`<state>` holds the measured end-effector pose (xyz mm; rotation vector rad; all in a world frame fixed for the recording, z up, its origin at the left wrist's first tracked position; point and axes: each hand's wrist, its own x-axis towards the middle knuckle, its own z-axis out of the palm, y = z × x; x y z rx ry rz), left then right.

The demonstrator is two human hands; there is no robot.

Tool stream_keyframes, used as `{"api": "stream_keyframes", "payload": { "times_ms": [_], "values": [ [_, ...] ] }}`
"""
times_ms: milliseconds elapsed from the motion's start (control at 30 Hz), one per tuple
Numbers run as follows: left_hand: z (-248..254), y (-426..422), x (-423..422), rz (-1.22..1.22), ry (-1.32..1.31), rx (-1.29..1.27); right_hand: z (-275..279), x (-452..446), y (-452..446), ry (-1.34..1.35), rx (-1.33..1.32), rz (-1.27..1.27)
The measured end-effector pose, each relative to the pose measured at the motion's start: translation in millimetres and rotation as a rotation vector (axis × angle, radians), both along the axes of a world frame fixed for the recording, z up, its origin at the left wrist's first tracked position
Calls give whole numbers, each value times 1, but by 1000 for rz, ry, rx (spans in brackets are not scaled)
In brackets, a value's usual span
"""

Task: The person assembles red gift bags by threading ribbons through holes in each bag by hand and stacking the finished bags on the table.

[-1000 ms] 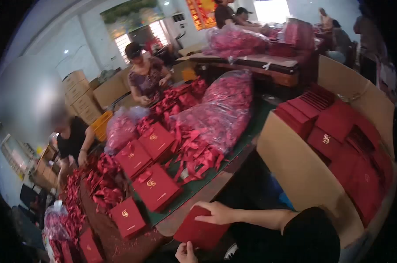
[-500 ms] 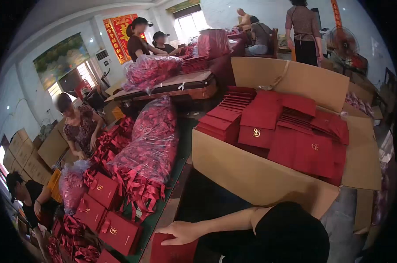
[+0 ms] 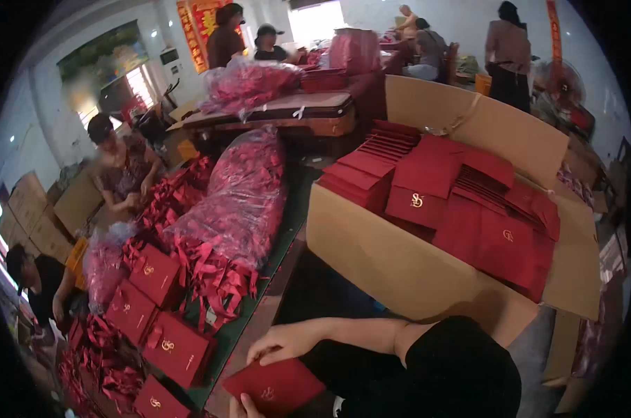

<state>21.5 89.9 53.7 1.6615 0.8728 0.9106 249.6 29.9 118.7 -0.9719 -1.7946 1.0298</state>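
A flat red bag (image 3: pixel 275 387) with a small gold logo lies across my lap at the bottom centre. My right hand (image 3: pixel 282 343) grips its upper edge, thumb against fingers. My left hand (image 3: pixel 245 407) pinches its lower left corner and is partly cut off by the frame's bottom. Left of the bag, red boxes or bags with gold logos (image 3: pixel 178 347) stand on the table. Red ribbons (image 3: pixel 220 284) spill from a large clear plastic sack (image 3: pixel 249 188) behind them.
A big open carton (image 3: pixel 392 261) full of folded red bags (image 3: pixel 462 202) stands at the right. Two people (image 3: pixel 124 164) are at the table's left side. Others stand or sit at the back near more sacks (image 3: pixel 249 83).
The view has swung right, then slightly back. The red bag now lies tilted between both hands; half a second ago only my right hand showed on it.
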Motion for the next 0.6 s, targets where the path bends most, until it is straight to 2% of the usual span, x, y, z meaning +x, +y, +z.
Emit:
{"api": "stream_keyframes", "payload": {
  "times_ms": [33, 100, 167, 300, 400, 467, 600],
  "values": [
    [0, 2, -2, -32, -25, -16, 1, 7, -1, -25, -69, -15],
    [4, 4, -7, -68, -70, -93, 13, 15, -6, -127, -47, -132],
    [17, 1, -2, -74, -92, -215, -5, 22, 1, -162, 17, -246],
    [-9, 1, 0, -77, -214, -312, -16, 27, 11, 87, -65, -530],
    [-23, -4, 1, -57, -372, -494, -17, 28, 21, 80, 21, -653],
    [-22, -5, -2, -59, -354, -532, -17, 28, 27, 48, 90, -731],
    [-21, -4, -6, -64, -363, -601, -22, 36, 55, 236, 147, -806]
  ]
}}
